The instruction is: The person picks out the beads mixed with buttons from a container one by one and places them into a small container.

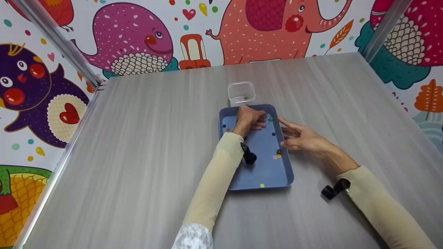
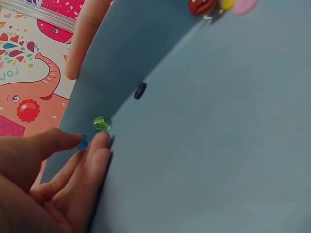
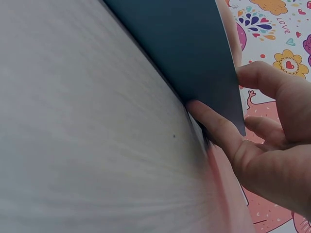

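Observation:
Inside the blue tray [image 1: 258,173], my left hand [image 1: 248,119] is at the far end. Its thumb and fingers pinch a small blue marble [image 2: 83,142], mostly covered by the fingertips. A green marble [image 2: 102,124] lies by the side wall, right at those fingertips. Farther along that wall are a small black piece [image 2: 140,91] and a dark red marble [image 2: 203,7]. From outside, my right hand [image 1: 304,138] touches the tray's right wall, its fingers extended along the rim and the outer face.
A clear plastic container [image 1: 241,93] with small things in it stands just beyond the tray. Beside the red marble lie a pink ring [image 1: 274,157] and a yellow piece [image 1: 279,156]. Another yellow piece [image 1: 262,185] sits at the near end. The grey table [image 1: 148,155] surrounds the tray.

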A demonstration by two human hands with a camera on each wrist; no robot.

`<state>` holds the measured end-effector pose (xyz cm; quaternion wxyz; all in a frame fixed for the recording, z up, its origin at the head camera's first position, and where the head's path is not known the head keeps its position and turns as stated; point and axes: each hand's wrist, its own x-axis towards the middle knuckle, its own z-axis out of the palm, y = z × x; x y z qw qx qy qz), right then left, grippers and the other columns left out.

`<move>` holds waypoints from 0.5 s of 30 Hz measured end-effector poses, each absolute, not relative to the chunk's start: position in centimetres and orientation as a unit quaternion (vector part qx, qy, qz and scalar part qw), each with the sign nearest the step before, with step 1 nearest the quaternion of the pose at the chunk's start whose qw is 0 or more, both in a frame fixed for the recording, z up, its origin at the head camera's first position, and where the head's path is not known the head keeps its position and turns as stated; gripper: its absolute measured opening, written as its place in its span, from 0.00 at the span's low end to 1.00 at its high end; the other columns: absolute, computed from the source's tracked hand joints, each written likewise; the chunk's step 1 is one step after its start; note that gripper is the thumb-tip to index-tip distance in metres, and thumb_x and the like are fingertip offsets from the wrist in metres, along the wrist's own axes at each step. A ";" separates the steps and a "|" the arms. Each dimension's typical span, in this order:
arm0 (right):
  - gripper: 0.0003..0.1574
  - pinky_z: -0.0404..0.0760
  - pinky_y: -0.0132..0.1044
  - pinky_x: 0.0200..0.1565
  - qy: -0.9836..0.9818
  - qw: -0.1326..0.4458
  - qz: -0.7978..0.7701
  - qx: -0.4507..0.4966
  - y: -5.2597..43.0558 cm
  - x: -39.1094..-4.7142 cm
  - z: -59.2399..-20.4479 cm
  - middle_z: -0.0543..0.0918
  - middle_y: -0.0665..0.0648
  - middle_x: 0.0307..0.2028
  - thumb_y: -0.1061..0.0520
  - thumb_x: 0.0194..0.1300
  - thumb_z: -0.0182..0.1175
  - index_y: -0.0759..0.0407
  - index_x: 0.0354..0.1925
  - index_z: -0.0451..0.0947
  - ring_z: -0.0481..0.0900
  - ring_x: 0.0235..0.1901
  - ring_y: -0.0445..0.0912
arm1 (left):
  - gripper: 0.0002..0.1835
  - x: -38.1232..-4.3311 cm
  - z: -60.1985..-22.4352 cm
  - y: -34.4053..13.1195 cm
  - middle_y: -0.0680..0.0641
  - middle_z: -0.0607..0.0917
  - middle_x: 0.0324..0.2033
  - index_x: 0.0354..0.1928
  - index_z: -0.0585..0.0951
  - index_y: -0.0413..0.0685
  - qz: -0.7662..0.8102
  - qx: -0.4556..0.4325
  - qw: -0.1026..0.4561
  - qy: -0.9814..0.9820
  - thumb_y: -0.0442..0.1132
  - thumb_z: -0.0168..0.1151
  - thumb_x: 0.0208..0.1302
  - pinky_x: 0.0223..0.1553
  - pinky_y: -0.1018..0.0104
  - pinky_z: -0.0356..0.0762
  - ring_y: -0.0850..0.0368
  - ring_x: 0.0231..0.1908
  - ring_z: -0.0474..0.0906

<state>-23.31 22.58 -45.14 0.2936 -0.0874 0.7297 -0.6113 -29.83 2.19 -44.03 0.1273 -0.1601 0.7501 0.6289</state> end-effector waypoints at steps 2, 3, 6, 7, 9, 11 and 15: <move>0.58 0.86 0.36 0.54 0.732 0.293 -0.608 -0.089 22.6 -23.3 -45.1 0.54 0.69 0.77 0.65 0.65 0.64 0.42 0.80 0.44 0.70 0.68 0.57 | 0.10 -29.8 -43.9 2.0 0.38 0.91 0.31 0.37 0.88 0.33 0.629 -0.160 0.132 0.750 0.35 0.68 0.62 0.20 0.65 0.87 0.49 0.27 0.90; 0.57 0.86 0.36 0.55 0.732 0.292 -0.609 -0.091 22.6 -23.3 -45.2 0.54 0.69 0.77 0.65 0.65 0.64 0.43 0.80 0.44 0.68 0.70 0.59 | 0.10 -29.8 -43.9 2.0 0.38 0.91 0.31 0.37 0.88 0.33 0.628 -0.160 0.134 0.750 0.36 0.68 0.62 0.21 0.65 0.87 0.49 0.27 0.90; 0.57 0.85 0.37 0.56 0.731 0.291 -0.610 -0.094 22.6 -23.2 -45.2 0.52 0.70 0.77 0.65 0.65 0.63 0.44 0.80 0.43 0.63 0.72 0.62 | 0.10 -29.7 -43.7 1.7 0.39 0.91 0.31 0.37 0.88 0.35 0.626 -0.166 0.139 0.749 0.37 0.69 0.63 0.23 0.64 0.88 0.49 0.28 0.90; 0.57 0.85 0.37 0.56 0.729 0.292 -0.612 -0.095 22.6 -23.2 -45.2 0.51 0.70 0.77 0.66 0.65 0.63 0.44 0.80 0.43 0.63 0.72 0.62 | 0.10 -29.6 -43.6 1.6 0.40 0.91 0.31 0.37 0.88 0.35 0.625 -0.170 0.142 0.749 0.38 0.69 0.63 0.24 0.63 0.88 0.49 0.28 0.90; 0.57 0.85 0.38 0.57 0.727 0.293 -0.614 -0.096 22.6 -23.2 -45.1 0.51 0.70 0.78 0.66 0.65 0.63 0.44 0.80 0.43 0.62 0.73 0.63 | 0.10 -29.5 -43.3 1.5 0.41 0.91 0.30 0.36 0.88 0.35 0.624 -0.175 0.148 0.747 0.38 0.69 0.63 0.25 0.62 0.89 0.50 0.28 0.90; 0.57 0.85 0.38 0.57 0.728 0.293 -0.613 -0.096 22.6 -23.2 -45.1 0.51 0.71 0.77 0.66 0.65 0.63 0.44 0.80 0.43 0.62 0.72 0.63 | 0.10 -29.5 -42.9 1.3 0.41 0.91 0.30 0.36 0.87 0.35 0.625 -0.176 0.153 0.745 0.39 0.70 0.62 0.26 0.61 0.89 0.51 0.26 0.89; 0.57 0.85 0.39 0.57 0.734 0.292 -0.606 -0.098 22.5 -23.2 -45.1 0.51 0.70 0.77 0.65 0.65 0.64 0.43 0.80 0.44 0.64 0.72 0.62 | 0.10 -29.3 -42.2 1.0 0.41 0.91 0.32 0.38 0.86 0.36 0.634 -0.162 0.151 0.741 0.38 0.70 0.62 0.27 0.62 0.89 0.53 0.24 0.88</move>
